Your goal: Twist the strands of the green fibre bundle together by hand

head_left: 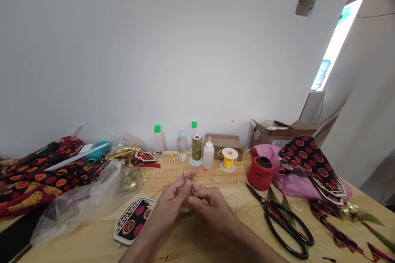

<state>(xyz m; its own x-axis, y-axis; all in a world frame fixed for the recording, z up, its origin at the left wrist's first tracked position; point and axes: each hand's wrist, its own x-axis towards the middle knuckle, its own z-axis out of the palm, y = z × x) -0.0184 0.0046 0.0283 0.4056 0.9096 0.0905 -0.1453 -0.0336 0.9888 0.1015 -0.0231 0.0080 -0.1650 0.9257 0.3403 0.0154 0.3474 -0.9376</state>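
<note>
Above the middle of the wooden table, my left hand [173, 198] and my right hand [212, 207] meet, fingers pinched together. Between them is a small bunch of olive-green threads [189, 176], its loose ends poking up past the fingertips. Most of the bunch is hidden by my fingers. A black patterned fabric piece with a pale fretwork frame [133, 220] lies beside my left forearm, with a twisted yellow cord [163, 185] at its top. Large black-handled scissors [279, 218] lie to the right of my right hand, blades partly apart.
Along the wall stand a green thread spool [196, 148], a white squeeze bottle [208, 155], a clear bottle [182, 148] and a yellow cord spool [228, 161]. A red thread cone [261, 174] sits near the scissors. Plastic bags [89, 197] and patterned cloth [46, 185] crowd the left.
</note>
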